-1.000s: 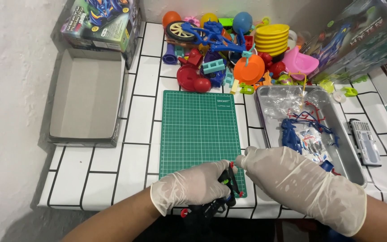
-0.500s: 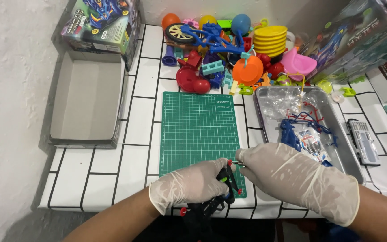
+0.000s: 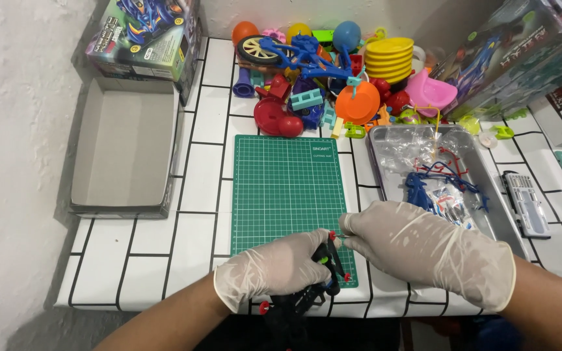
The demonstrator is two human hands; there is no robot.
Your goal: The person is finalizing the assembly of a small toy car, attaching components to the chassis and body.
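Both my hands wear pale gloves at the near edge of the green cutting mat [image 3: 287, 188]. My left hand [image 3: 274, 268] grips a small black toy car chassis [image 3: 320, 279] with red and green bits on it. My right hand [image 3: 417, 246] meets it from the right, fingertips pinched on a small part at the chassis's top. What the fingertips hold is too small to tell.
A metal tray [image 3: 385, 156] right of the mat holds blue and red plastic parts in clear bags. A pile of colourful toys [image 3: 333, 71] lies behind. An open grey cardboard box [image 3: 125, 149] sits at left, printed toy boxes [image 3: 147, 29] at the back corners.
Both hands stayed together over the mat's near edge, shifting slightly; the right hand's fingertips closed in on the top of the chassis.
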